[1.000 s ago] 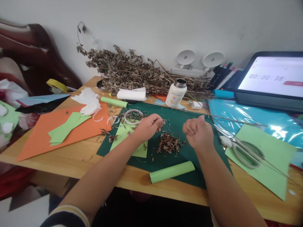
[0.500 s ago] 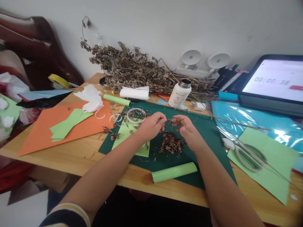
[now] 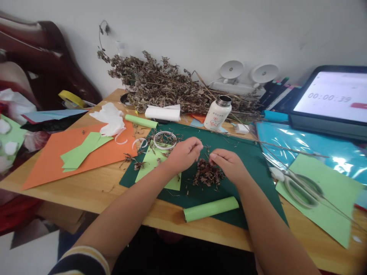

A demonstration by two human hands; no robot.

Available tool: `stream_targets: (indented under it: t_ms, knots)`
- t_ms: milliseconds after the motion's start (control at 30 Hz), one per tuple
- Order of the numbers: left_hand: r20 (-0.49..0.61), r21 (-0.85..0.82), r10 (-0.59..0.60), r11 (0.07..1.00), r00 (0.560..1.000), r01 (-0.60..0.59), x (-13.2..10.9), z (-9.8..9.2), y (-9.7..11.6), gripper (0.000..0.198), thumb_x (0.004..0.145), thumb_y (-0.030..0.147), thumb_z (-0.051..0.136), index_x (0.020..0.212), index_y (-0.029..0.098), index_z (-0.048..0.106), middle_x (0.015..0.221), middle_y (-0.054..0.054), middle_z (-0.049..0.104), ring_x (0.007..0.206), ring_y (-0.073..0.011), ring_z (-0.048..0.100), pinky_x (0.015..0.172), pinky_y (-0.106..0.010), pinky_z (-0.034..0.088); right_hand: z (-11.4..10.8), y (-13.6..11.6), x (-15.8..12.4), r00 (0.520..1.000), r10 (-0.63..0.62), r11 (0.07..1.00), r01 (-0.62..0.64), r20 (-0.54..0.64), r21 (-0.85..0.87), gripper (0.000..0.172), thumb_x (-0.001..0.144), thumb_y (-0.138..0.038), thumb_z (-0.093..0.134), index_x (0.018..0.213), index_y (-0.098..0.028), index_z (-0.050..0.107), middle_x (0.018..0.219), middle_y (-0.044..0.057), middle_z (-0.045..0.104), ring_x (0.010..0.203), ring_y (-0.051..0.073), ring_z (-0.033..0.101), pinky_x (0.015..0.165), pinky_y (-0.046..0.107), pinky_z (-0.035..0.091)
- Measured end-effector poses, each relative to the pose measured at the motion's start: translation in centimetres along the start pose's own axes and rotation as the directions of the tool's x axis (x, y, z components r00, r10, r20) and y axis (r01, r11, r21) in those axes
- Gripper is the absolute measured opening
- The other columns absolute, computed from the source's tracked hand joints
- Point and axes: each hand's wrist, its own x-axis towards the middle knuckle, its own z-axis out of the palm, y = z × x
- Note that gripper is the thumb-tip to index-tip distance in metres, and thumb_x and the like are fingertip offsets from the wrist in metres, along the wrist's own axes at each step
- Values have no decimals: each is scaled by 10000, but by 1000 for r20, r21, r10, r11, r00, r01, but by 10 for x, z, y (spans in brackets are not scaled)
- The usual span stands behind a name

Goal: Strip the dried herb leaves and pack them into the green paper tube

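My left hand (image 3: 187,152) is closed in a pinch above the dark green mat (image 3: 246,194); whatever lies between its fingertips is too small to make out. Just right of it, my right hand (image 3: 228,163) pinches a bit of dried leaf (image 3: 211,162) over the back right of the pile of crumbled brown leaves (image 3: 207,176). A white ring (image 3: 165,146) with dried stems inside stands left of my left hand, near a light green paper sheet (image 3: 172,184). In front of the pile lies a rolled green paper tube (image 3: 211,208).
Behind the mat are a large heap of dried plants (image 3: 163,82), an open white bottle (image 3: 217,115) and a white roll (image 3: 163,113). Scissors (image 3: 304,187) rest at right on green paper (image 3: 332,214). Orange paper (image 3: 48,160) covers the left side. A tablet (image 3: 332,95) stands back right.
My right hand has come down and nearer the leaf pile, its spread fingers closing into a pinch. The leaf piece between the hands has moved down with it. My left hand has barely shifted.
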Motion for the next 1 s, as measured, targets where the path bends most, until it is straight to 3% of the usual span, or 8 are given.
stream_targets:
  t_ms: [133, 267, 400, 533, 600, 700, 833, 1000]
  knots:
    - [-293, -189, -101, 981, 951, 46, 10, -17, -11, 106, 759, 247, 382, 686, 179, 416, 466, 64, 421, 417, -59, 406, 448, -175, 339, -7, 5, 0, 998, -57, 978, 52, -16, -204, 233, 754, -276, 426, 550, -186, 495, 530, -9, 487, 526, 117, 448, 511, 237, 328]
    - [-517, -94, -126, 992, 847, 90, 20, -40, -29, 130, 742, 281, 409, 680, 172, 447, 502, 45, 437, 452, -66, 423, 475, -183, 353, -7, 8, 1, 993, -105, 944, 116, 53, -309, 194, 753, -321, 446, 647, -196, 550, 667, 21, 575, 616, 140, 507, 560, 248, 350]
    - [-652, 116, -164, 943, 740, 311, 23, -66, -50, 164, 741, 308, 398, 746, 170, 487, 646, -9, 519, 584, -110, 492, 578, -239, 397, -6, 12, 1, 993, -114, 901, 114, 24, -418, 313, 794, -352, 372, 590, -195, 550, 600, 32, 562, 582, 148, 500, 533, 259, 324]
    - [-629, 338, -202, 799, 751, 498, 18, -84, -56, 253, 655, 303, 519, 870, 170, 540, 843, -97, 545, 821, -239, 499, 721, -385, 375, -7, 16, 0, 986, -137, 887, 82, -90, -454, 349, 805, -357, 348, 571, -192, 546, 570, 37, 552, 577, 155, 497, 527, 259, 310]
    - [-553, 514, -160, 707, 818, 486, 14, -84, -48, 359, 590, 384, 579, 907, 217, 564, 1028, -116, 486, 985, -334, 401, 781, -472, 311, -7, 16, 0, 982, -149, 885, 81, -114, -459, 350, 806, -359, 346, 571, -191, 543, 568, 37, 551, 577, 154, 496, 525, 256, 307]
    - [-130, 742, -220, 625, 967, 242, 12, -76, -32, 325, 626, 448, 520, 896, 281, 587, 1046, -72, 480, 995, -323, 395, 790, -464, 302, -8, 14, 0, 979, -166, 873, 90, -120, -480, 340, 805, -347, 348, 569, -187, 534, 573, 38, 551, 572, 148, 490, 522, 249, 310]
    - [290, 752, -403, 657, 868, 53, 11, -67, -21, 328, 595, 423, 542, 862, 236, 574, 900, -40, 549, 843, -233, 491, 676, -312, 367, -7, 12, 1, 973, -196, 851, 108, -119, -515, 328, 807, -331, 343, 586, -179, 531, 605, 46, 558, 598, 148, 495, 545, 245, 334]
    - [272, 809, -445, 586, 853, 48, 8, -68, -16, 370, 548, 402, 574, 864, 216, 528, 901, -43, 555, 786, -221, 499, 594, -270, 339, -6, 12, 2, 974, -208, 846, 134, -87, -516, 301, 808, -320, 352, 622, -178, 541, 617, 44, 549, 624, 152, 493, 567, 249, 351]
